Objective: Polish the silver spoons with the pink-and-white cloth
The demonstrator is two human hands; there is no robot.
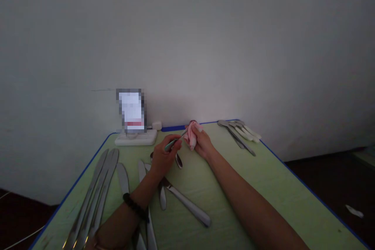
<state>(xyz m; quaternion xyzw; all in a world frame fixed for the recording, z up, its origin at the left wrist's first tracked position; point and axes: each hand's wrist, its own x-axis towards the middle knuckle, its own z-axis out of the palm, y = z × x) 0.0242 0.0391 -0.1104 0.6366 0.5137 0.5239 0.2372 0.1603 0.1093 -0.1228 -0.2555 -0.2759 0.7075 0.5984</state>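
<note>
My left hand (165, 154) is closed around the handle of a metal spoon (184, 133), which points up and to the right. My right hand (202, 140) pinches a pink cloth (191, 136) wrapped about the spoon's head. Most of that head is hidden by the cloth, with only a dark rim showing above it. Below my left hand lies another spoon (179, 161), partly covered by the fingers. A table knife (187, 205) rests on the table under my left wrist, among other loose cutlery.
Several table knives (101, 187) lie side by side on the green table (234, 203) at left. At the back right are metal spoons (234, 133) and white-handled cutlery (244, 131). A lit, blurred-out phone (131, 109) stands on a white power strip (136, 138) against the wall.
</note>
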